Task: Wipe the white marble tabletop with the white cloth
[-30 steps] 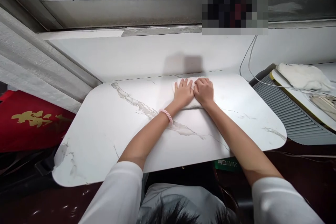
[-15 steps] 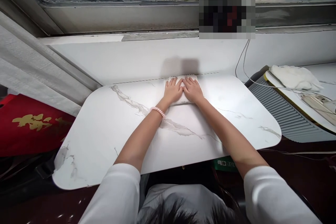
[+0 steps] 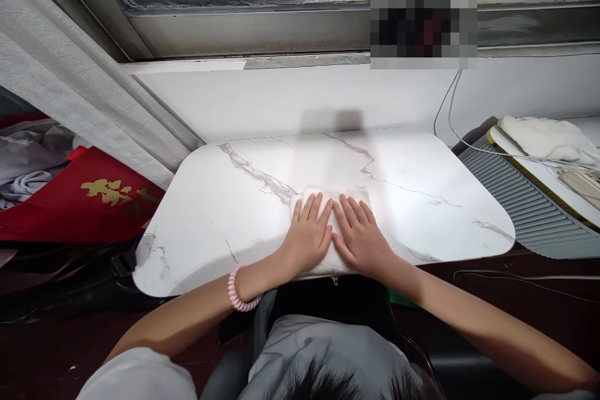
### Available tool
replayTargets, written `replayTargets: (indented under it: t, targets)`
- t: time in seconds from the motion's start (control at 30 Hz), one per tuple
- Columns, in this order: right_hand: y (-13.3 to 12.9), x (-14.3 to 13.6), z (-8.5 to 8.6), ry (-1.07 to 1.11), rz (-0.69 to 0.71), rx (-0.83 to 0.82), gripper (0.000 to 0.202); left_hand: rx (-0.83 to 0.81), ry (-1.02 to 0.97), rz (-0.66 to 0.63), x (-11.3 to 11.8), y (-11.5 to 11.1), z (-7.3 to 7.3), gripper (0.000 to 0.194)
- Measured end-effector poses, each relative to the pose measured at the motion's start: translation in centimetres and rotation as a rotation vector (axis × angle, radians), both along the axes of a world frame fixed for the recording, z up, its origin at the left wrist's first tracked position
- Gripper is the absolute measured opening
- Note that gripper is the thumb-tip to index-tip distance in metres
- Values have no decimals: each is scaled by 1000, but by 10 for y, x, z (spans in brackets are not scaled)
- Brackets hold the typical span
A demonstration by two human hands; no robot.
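- White, soft, flat rectangular cloth (image 3: 332, 260) lies just below the middle of the frame, right up by the near edge of the white, grey-veined bench (image 3: 210, 212) with rounded corners.
- Both palms are down on it: left hand (image 3: 305, 242), pink coiled bracelet (image 3: 238, 290) at the wrist, and right hand (image 3: 366, 247), thumbs almost meeting.
- Fingers (image 3: 313, 207) are open and slightly fanned on both hands, pointing up the frame, resting on the cloth with nothing pinched.
- Looks like a two-handed pressing or wiping stroke, at its near end, I'd judge.
- From here, another pass would call for level palms and even pressure away from that edge; a lift would need the fingers curled under the cloth.
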State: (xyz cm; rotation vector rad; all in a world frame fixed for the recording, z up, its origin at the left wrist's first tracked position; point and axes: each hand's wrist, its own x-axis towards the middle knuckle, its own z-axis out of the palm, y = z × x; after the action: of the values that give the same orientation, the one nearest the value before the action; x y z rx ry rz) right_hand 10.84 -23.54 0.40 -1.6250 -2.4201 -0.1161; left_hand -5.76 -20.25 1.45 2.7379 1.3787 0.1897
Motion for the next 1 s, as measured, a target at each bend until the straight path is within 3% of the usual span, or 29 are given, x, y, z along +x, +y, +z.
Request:
replayTargets:
  t: [0.1,0.2,0.3,0.47,0.57,0.67,0.83,1.0]
  targets:
    - [-10,-7,-2,7,5,-39,64,0,-19,-14,-10,-12,-1,53]
    - [7,-13,0,-2,-43,-145,65,-65,-52,8,-14,2,-1,55]
    - [47,-20,4,-1,-71,-228,64,-138,-76,83,-16,42,-1,56]
    - [140,-40,8,55,-95,-205,60,-222,-103,248,-23,135,-4,53]
    - [190,-53,6,75,-97,-173,58,-114,-165,303,-29,180,-6,50]
    - [225,-62,4,94,-85,-115,56,-12,-196,333,-34,208,-9,49]
    - [243,-67,-1,115,-85,-45,54,34,-171,306,-38,223,-10,49]
    - [218,-70,0,78,-82,-81,56,29,-145,316,-42,199,-9,50]
